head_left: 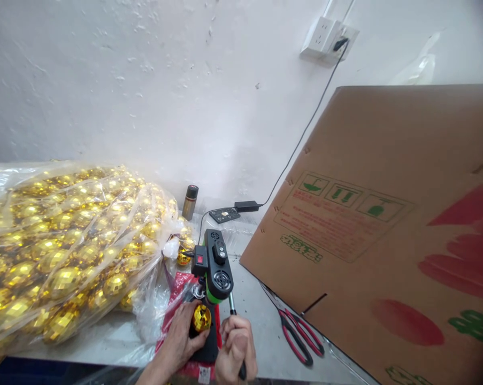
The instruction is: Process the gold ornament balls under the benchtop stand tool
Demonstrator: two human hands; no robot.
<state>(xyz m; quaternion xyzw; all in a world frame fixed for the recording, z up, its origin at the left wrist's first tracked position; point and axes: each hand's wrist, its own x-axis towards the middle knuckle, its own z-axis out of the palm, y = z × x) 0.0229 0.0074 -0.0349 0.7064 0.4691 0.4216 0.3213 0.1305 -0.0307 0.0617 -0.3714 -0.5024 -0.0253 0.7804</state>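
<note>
A gold mirror-faceted ball [201, 318] sits in the grip of my left hand [180, 332], fingers and thumb closed around its side. The ball is below the head of a small black bench machine [219, 267], which has round vents, a green band and a box with a red switch. My right hand [238, 345] is wrapped in a fist around a lever [232, 305], a metal rod whose black end shows below the fist. Under the machine's black base lies a red sheet [166, 326]. Whether a tool touches the ball is hidden.
A big clear bag [84, 240] of gold balls fills the left side. On the right stands a large cardboard box [369, 224], with red-handled pliers [301, 337] beside it. A dark bottle [190, 203] and a power adapter [246, 206] on a cord sit near the wall.
</note>
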